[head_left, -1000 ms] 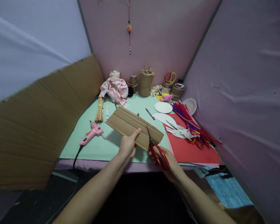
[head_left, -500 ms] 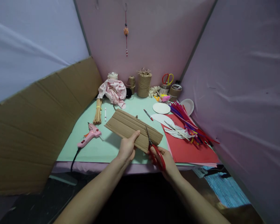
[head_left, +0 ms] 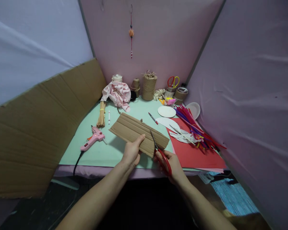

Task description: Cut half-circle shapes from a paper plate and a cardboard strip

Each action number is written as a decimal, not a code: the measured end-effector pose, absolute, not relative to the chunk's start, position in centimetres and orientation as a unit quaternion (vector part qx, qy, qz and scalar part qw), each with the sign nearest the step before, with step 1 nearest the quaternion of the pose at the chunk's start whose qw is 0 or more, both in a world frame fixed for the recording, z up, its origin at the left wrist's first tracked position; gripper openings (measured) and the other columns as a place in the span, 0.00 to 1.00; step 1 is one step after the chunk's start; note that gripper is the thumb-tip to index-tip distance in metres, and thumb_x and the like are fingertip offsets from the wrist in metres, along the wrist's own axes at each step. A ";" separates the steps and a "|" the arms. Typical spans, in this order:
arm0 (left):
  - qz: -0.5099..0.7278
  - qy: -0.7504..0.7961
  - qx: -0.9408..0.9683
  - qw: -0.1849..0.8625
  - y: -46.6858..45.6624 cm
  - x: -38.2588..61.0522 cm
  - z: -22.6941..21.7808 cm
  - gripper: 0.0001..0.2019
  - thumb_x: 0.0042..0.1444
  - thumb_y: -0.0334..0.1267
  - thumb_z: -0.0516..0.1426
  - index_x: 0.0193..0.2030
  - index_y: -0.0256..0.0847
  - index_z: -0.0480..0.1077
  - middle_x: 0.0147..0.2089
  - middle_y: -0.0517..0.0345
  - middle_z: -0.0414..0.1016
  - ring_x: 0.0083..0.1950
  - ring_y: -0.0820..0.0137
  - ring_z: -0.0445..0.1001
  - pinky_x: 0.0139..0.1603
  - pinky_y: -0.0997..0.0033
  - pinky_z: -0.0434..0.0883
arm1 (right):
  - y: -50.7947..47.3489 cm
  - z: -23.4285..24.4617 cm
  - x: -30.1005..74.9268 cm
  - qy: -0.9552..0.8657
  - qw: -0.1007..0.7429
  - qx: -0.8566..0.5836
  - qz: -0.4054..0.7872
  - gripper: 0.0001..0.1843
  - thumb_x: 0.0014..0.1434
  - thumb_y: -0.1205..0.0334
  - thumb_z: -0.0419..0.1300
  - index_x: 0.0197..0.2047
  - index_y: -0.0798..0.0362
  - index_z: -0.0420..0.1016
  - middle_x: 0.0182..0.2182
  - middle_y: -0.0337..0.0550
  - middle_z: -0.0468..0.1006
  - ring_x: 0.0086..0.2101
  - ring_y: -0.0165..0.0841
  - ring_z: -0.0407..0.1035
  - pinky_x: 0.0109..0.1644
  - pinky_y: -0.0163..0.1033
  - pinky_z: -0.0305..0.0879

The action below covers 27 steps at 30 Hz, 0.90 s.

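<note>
My left hand [head_left: 133, 151] grips a creased brown piece of cardboard [head_left: 132, 127] at its near edge, thumb on top and fingers underneath. The cardboard is held tilted above the table. In my right hand [head_left: 171, 164] are red-handled scissors [head_left: 165, 161], fingers wrapped round the handles. Their blades lie across the right part of the cardboard, pointing away from me; one blade shows on top, and the lower one is hidden. Left of the cardboard lies a pink glue gun [head_left: 94, 139] with a black cord.
On the green-covered table [head_left: 72, 153] lie a bundle of sticks [head_left: 101, 115], a pen [head_left: 153, 118], white ovals [head_left: 166, 111], red sheets [head_left: 194, 158] and pipe cleaners [head_left: 190, 119]. Twine rolls [head_left: 149, 88] and jars stand behind. A cardboard panel [head_left: 50, 127] borders the left side.
The whole view has shifted slightly, moving the scene a little to the right. Both hands keep their grips, and the scissors stay at about the same place on the cardboard.
</note>
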<state>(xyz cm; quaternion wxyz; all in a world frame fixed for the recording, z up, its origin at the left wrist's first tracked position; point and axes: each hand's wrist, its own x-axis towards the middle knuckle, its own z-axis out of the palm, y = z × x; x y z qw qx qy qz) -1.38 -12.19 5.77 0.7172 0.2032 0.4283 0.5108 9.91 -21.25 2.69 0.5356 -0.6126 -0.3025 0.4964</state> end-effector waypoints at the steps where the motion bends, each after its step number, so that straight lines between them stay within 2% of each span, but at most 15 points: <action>1: 0.510 0.426 0.203 0.719 -12.2 -1.4 5.8 0.13 0.39 0.31 0.68 0.34 0.32 0.77 0.37 0.49 0.81 0.34 0.68 0.77 0.33 0.72 0.75 | -21.3 2.7 10.0 -0.304 0.541 -0.611 0.493 0.26 0.44 0.37 0.66 0.28 0.55 0.73 0.20 0.39 0.72 0.17 0.26 0.58 0.19 0.34 0.51; 9: 0.501 0.432 0.192 0.725 -12.3 -1.2 5.7 0.13 0.39 0.31 0.68 0.35 0.34 0.77 0.35 0.52 0.81 0.33 0.68 0.77 0.31 0.72 0.74 | -21.4 2.0 10.2 -0.320 0.541 -0.607 0.486 0.27 0.44 0.37 0.66 0.27 0.54 0.70 0.18 0.37 0.68 0.17 0.26 0.55 0.20 0.34 0.47; 16: 0.500 0.420 0.199 0.731 -12.0 -1.1 5.6 0.15 0.37 0.33 0.70 0.35 0.33 0.76 0.35 0.52 0.80 0.33 0.69 0.77 0.33 0.73 0.74 | -21.4 3.5 9.7 -0.292 0.555 -0.547 0.555 0.27 0.46 0.36 0.64 0.27 0.54 0.69 0.18 0.35 0.66 0.16 0.23 0.50 0.19 0.33 0.41; 20: 0.500 0.423 0.220 0.723 -11.9 -0.9 5.6 0.16 0.36 0.33 0.70 0.35 0.34 0.76 0.36 0.51 0.80 0.33 0.68 0.77 0.33 0.71 0.74 | -20.8 3.5 9.9 -0.260 0.555 -0.554 0.564 0.27 0.43 0.37 0.66 0.29 0.54 0.69 0.19 0.35 0.68 0.17 0.24 0.54 0.19 0.32 0.45; 24: 0.489 0.428 0.234 0.723 -12.0 -0.9 5.5 0.16 0.35 0.33 0.70 0.35 0.33 0.77 0.38 0.48 0.81 0.35 0.66 0.77 0.35 0.69 0.75 | -20.1 3.1 10.4 -0.292 0.550 -0.561 0.545 0.27 0.44 0.35 0.64 0.25 0.54 0.68 0.13 0.33 0.63 0.15 0.25 0.53 0.19 0.33 0.45; 27: 0.484 0.427 0.234 0.727 -12.1 -1.0 5.6 0.17 0.35 0.34 0.70 0.35 0.33 0.77 0.37 0.48 0.80 0.35 0.65 0.77 0.34 0.69 0.75 | -20.1 3.3 10.6 -0.311 0.539 -0.565 0.542 0.28 0.44 0.35 0.64 0.25 0.54 0.69 0.14 0.33 0.62 0.16 0.25 0.54 0.21 0.33 0.47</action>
